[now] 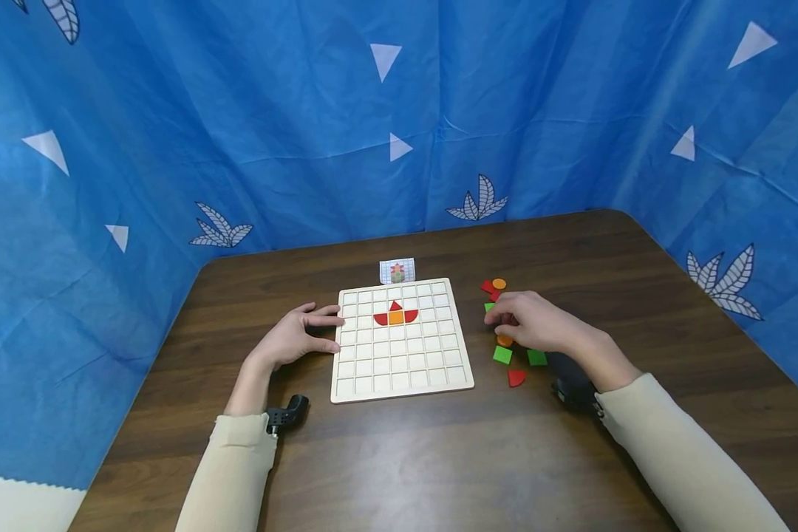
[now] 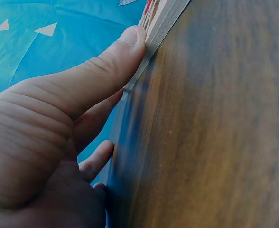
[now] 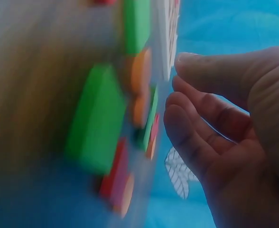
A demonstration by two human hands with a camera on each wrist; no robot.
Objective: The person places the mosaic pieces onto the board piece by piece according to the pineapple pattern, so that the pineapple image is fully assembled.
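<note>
Looking down, head view: a brown table (image 1: 439,458) ringed by a blue curtain (image 1: 239,111).
Board: a pale wooden grid board (image 1: 402,340) lies flat at the middle of the table, with an orange square (image 1: 395,318) in one cell, a red triangle (image 1: 395,305) above it and red curved pieces either side.
Card: a small pattern card (image 1: 397,270) stands just behind the board's far edge.
Left hand: the left hand (image 1: 299,334) rests flat on the table, fingers relaxed and straight, fingertips touching the board's left edge; it holds nothing.
Right hand: the right hand (image 1: 539,321) hovers over the loose pieces right of the board, fingers curled down; whether it pinches a piece cannot be told.
Loose pieces: a green square (image 1: 502,355), a red piece (image 1: 516,377) and an orange disc (image 1: 499,283) lie near it.
Left wrist view: the thumb (image 2: 106,71) presses against the board's edge (image 2: 158,28).
Right wrist view: blurred; the fingers (image 3: 196,137) are bent, close to green and orange pieces (image 3: 99,118), with no clear grip shown.
</note>
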